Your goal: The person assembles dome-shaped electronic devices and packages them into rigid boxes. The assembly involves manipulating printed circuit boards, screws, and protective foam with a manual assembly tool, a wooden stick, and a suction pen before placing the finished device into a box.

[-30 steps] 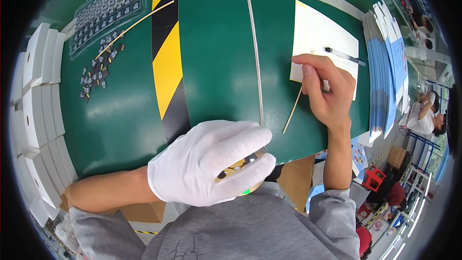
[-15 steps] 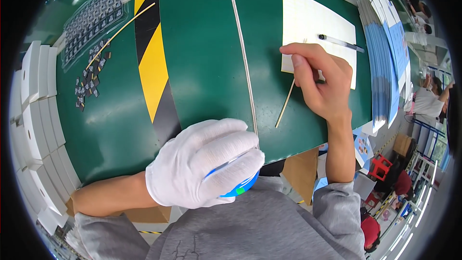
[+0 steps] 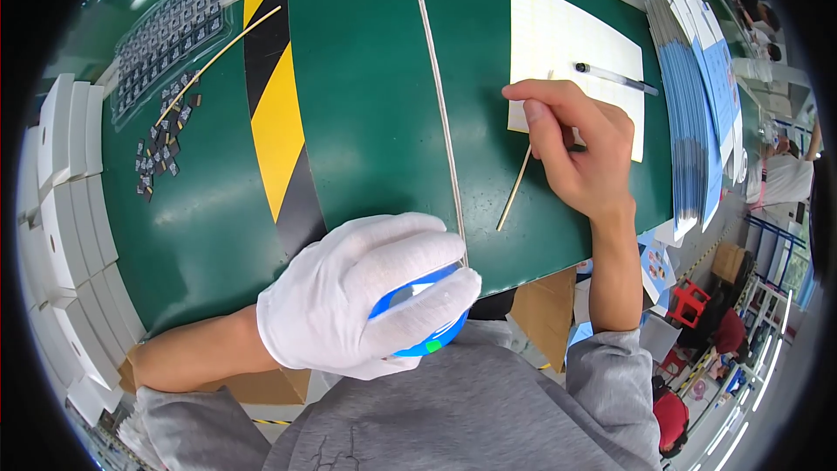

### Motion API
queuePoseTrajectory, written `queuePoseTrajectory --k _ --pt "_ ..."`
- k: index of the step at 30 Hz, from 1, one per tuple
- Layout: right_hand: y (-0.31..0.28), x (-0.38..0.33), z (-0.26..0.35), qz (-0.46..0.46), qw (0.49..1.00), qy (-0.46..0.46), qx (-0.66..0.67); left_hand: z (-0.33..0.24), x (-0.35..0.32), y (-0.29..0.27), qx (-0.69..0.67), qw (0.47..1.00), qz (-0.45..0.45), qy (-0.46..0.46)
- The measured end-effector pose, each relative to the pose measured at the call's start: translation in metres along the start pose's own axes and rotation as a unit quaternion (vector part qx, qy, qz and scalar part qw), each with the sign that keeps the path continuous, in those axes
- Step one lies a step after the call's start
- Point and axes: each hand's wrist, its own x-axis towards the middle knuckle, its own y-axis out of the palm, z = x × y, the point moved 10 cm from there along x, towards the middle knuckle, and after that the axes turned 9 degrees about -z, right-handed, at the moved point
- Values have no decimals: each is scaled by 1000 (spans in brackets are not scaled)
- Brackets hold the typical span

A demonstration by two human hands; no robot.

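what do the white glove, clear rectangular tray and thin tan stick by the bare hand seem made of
White glove: matte knit fabric, perhaps cotton, given its fine ridges. Clear rectangular tray: likely glossy plastic, see-through with bright edges. Thin tan stick: probably bare wood or bamboo, from its straw colour.

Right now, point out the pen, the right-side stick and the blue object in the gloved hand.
Pen (image 3: 616, 79): head view, middle of the barrel.
Right-side stick (image 3: 514, 187): head view, exposed lower shaft.
Blue object (image 3: 448, 332): head view, visible lower rim.
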Motion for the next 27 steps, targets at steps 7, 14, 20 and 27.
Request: queuePoseTrajectory --k 7,14,20,27 --pt "0 1 0 -5 1000 5 6 0 4 -1 -11 1000 4 -16" --pt "0 0 1 -3 1000 4 6 2 1 3 -34 999 -2 -6" --pt "0 -2 0 -7 1000 0 5 3 2 1 -47 999 4 -16" --pt "1 4 -2 10 1000 5 -1 4 10 3 -58 998 11 -11"
